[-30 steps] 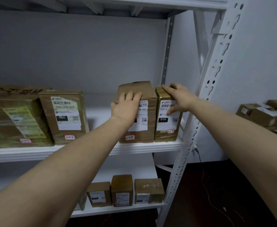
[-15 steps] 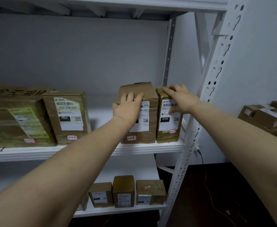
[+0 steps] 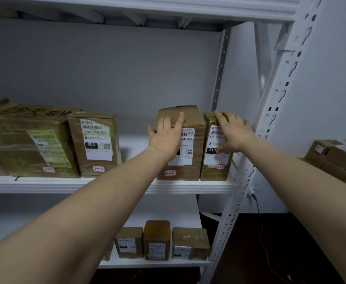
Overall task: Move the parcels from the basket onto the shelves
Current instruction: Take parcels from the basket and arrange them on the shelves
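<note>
Both arms bare, stretched forward. Left hand (image 3: 166, 138) flat, fingers straight, pointing up. Right hand (image 3: 234, 133) flat, fingers spread up-left, thumb low.

White middle shelf (image 3: 65, 184) bears a row of brown parcels (image 3: 98, 144); lower shelf (image 3: 157, 263) bears smaller boxes (image 3: 156, 240)

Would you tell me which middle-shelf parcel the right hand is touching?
The narrow rightmost parcel, labelled 010, next to the post; the left hand rests on its wider neighbour.
</note>
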A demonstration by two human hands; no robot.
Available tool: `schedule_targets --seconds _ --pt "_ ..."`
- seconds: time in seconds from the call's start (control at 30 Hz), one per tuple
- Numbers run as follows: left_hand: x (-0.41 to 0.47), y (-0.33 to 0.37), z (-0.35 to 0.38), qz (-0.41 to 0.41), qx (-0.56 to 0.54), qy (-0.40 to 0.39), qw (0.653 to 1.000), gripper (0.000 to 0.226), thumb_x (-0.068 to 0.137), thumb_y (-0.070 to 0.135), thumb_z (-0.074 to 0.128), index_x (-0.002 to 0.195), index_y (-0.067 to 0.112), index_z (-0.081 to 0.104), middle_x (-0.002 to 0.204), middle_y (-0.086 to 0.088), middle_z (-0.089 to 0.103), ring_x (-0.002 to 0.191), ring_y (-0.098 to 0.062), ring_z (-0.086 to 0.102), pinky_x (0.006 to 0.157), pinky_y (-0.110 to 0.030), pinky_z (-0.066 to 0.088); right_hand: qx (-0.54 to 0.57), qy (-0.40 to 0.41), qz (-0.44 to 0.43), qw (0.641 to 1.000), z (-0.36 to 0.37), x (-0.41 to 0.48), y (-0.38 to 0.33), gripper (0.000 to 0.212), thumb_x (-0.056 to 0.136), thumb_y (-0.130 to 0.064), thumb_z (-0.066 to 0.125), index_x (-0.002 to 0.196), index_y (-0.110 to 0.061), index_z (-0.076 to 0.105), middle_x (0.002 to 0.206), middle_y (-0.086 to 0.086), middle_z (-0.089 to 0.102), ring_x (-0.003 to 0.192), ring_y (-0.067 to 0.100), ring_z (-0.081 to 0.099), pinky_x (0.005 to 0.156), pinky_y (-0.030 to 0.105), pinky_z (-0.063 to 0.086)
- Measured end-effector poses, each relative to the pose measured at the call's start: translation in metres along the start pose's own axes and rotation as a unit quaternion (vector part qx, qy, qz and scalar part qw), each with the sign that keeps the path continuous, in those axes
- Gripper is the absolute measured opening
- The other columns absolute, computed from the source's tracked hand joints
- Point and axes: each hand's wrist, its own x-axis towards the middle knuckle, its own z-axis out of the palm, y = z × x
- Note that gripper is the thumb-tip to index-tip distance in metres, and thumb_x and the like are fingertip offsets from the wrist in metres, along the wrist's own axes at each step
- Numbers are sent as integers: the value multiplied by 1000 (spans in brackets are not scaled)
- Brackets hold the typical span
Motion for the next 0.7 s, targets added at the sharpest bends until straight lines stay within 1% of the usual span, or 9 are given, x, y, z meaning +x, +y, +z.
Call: schedule_targets --seconds 0.13,0.2,0.27,0.33,0.43,0.5,0.6,0.7 --pt "-4 -5 -1 -9 1 5 1000 100 84 10 66 152 19 -7 151 -17 16 144 -33 8 111 -62 16 2 5 -3 1000 -1 -2 -5 124 65 -39 84 153 -21 -2 157 9 14 145 30 11 117 58 7" --pt "-7 -7 -3 -14 0 7 1000 99 84 10 66 152 17 -7 151 -17 16 143 -33 9 111 -61 17 -20 23 -9 999 -2 -1 -10 125 66 -44 82 153 -21 -4 158 10 9 146 29 5 117 57 0" --pt "-12 -9 -5 -22 2 5 1000 100 83 8 65 151 15 -8 151 -18 16 143 -33 9 112 -61 17 -56 44 -37 997 -4 1 -18 126 67 -51 79 152 -19 -7 159 10 4 147 28 -2 116 55 -8" --pt "-17 -12 -5 -31 1 7 999 99 84 8 63 151 12 -9 151 -19 15 143 -33 9 112 -61 17 -74 67 -75 992 -5 1 -29 125 68 -56 76 152 -16 -7 159 10 4 147 27 -4 114 52 -13" --pt "-26 -20 -1 -51 1 27 998 93 87 13 60 150 8 -8 151 -19 16 143 -32 10 112 -60 19 -78 90 -121 985 -4 1 -51 118 71 -55 73 153 -16 -2 158 9 10 147 26 0 114 51 -12" --pt "-34 -26 0 -67 6 28 997 94 87 12 60 150 7 -8 152 -18 14 143 -32 9 112 -59 21 -93 91 -139 982 1 2 -66 115 72 -55 72 153 -16 -1 158 8 10 147 25 2 114 50 -13" --pt "-47 -39 3 -81 23 22 996 97 85 10 63 150 6 -8 152 -18 13 144 -32 9 111 -57 24 -101 83 -149 980 8 4 -80 112 75 -53 71 153 -16 0 158 8 9 147 25 1 114 48 -14" --pt "-59 -51 7 -96 49 4 994 100 83 12 67 150 4 -8 151 -19 15 143 -33 10 111 -57 24 -91 74 -141 983 11 4 -90 108 77 -47 72 153 -15 1 157 10 12 147 26 5 116 48 -10"
